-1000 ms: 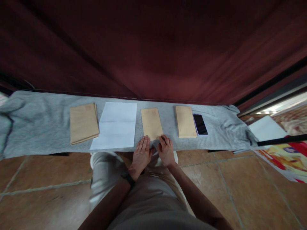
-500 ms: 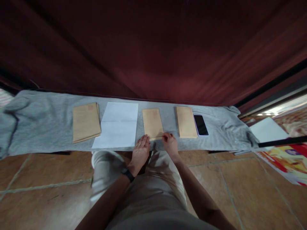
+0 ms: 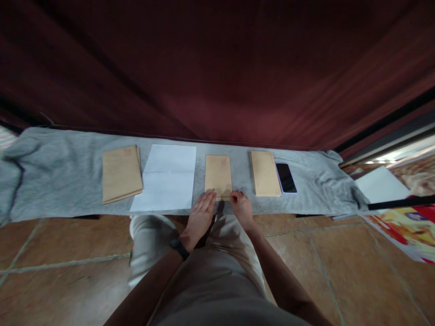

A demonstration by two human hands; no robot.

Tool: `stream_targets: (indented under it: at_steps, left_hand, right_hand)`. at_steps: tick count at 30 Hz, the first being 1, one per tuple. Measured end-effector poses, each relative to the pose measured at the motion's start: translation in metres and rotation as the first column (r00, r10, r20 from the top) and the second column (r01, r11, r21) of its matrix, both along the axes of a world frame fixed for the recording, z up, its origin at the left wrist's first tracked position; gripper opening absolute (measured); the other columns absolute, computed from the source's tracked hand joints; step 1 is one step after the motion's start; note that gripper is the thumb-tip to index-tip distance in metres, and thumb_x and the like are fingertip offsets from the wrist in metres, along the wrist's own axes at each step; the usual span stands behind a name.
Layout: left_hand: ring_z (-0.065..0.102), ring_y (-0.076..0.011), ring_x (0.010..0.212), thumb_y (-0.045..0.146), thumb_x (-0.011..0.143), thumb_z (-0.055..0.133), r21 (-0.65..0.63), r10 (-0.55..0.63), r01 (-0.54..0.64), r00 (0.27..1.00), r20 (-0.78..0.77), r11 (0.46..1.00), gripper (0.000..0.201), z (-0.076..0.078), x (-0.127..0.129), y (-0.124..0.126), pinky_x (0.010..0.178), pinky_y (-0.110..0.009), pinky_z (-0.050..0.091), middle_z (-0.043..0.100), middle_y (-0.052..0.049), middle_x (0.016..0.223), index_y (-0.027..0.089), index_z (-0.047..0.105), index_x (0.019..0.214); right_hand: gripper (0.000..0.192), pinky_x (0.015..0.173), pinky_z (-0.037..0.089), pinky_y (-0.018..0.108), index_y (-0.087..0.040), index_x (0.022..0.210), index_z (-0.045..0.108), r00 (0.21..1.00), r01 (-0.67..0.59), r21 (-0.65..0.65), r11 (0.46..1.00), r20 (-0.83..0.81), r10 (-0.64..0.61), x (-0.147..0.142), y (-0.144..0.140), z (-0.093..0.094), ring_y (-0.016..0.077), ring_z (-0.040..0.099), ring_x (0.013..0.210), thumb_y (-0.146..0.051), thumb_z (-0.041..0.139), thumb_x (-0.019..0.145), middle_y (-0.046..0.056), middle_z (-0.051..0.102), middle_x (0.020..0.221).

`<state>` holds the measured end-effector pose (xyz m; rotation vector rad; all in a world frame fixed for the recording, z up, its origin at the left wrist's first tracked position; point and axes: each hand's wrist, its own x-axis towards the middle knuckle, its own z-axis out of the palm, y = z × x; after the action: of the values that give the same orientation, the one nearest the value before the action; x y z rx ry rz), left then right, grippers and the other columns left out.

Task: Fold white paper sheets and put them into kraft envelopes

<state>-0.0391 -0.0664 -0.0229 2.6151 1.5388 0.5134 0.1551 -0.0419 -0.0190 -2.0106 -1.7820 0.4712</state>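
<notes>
A brown paper envelope (image 3: 218, 174) with a faint red print near its top lies in front of me on a grey cloth. Flat on its lower left corner rest the outstretched fingers of my left hand (image 3: 200, 215), with a dark band around that wrist. My right hand (image 3: 241, 206) has its fingers pinched together at the envelope's lower right corner, on the edge near a fold line. To the left lies a white sheet of paper (image 3: 168, 179) with a crease across it. A stack of brown envelopes (image 3: 266, 174) sits to the right.
More brown envelopes (image 3: 121, 174) lie at the left, overlapping the white sheet's edge. A phone (image 3: 286, 178) rests beside the right stack. The grey cloth (image 3: 68, 176) covers a narrow bench, with a dark red curtain (image 3: 217, 81) behind it and a tiled floor (image 3: 295, 262) below.
The envelope has turned slightly and now lies straighter, a little further right. My left hand has shifted slightly right with it; my right hand stays at the lower right corner.
</notes>
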Motion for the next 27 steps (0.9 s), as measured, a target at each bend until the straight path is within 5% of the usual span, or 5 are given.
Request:
stream_targets:
  at_steps: [5, 11, 16, 27]
  left_hand:
    - [0.039, -0.0252, 0.148, 0.025, 0.101, 0.041, -0.055, -0.082, 0.082, 0.997, 0.001, 0.995, 0.051, -0.007, 0.008, -0.01, 0.124, -0.045, 0.034, 0.046, -0.014, 0.157, 0.01, 0.046, 0.149]
    - [0.045, -0.0247, 0.144, 0.015, 0.095, 0.041, -0.122, -0.076, 0.077, 0.997, 0.018, 0.99, 0.055, -0.024, 0.007, -0.008, 0.121, -0.045, 0.037, 0.055, -0.019, 0.148, 0.007, 0.046, 0.149]
    - [0.041, -0.0225, 0.147, 0.01, 0.093, 0.035, -0.113, -0.045, 0.043, 0.999, -0.016, 0.993, 0.058, -0.026, 0.006, -0.01, 0.122, -0.043, 0.036, 0.049, -0.02, 0.153, 0.002, 0.042, 0.151]
    - [0.035, -0.0262, 0.15, 0.029, 0.101, 0.04, -0.054, 0.02, -0.022, 0.999, -0.037, 0.998, 0.056, -0.003, -0.005, -0.009, 0.125, -0.046, 0.031, 0.044, -0.017, 0.158, 0.006, 0.042, 0.151]
  right_hand:
    - [0.024, 0.085, 0.053, 0.03, -0.023, 0.102, 0.071, 0.997, -0.067, 0.149, 0.987, -0.022, 0.071, -0.006, -0.006, 0.004, 0.0203, 0.067, 0.093, -0.02, 0.047, 0.1, 0.007, 0.071, 0.1]
    - [0.042, 0.116, 0.043, 0.035, -0.02, 0.139, 0.059, 0.914, -0.333, 0.238, 0.912, -0.155, 0.374, -0.047, -0.032, 0.005, 0.0175, 0.054, 0.134, -0.029, 0.033, 0.107, 0.007, 0.063, 0.14]
    - [0.051, 0.123, 0.033, 0.044, -0.013, 0.154, 0.04, 0.928, -0.363, 0.232, 0.902, 0.008, 0.372, -0.054, -0.046, -0.007, 0.0209, 0.036, 0.15, -0.03, 0.031, 0.107, 0.011, 0.045, 0.158]
    - [0.051, 0.124, 0.03, 0.047, -0.014, 0.154, 0.042, 0.912, -0.395, 0.192, 0.898, 0.202, 0.358, -0.018, -0.048, -0.019, 0.0239, 0.039, 0.148, -0.032, 0.039, 0.106, 0.012, 0.046, 0.157]
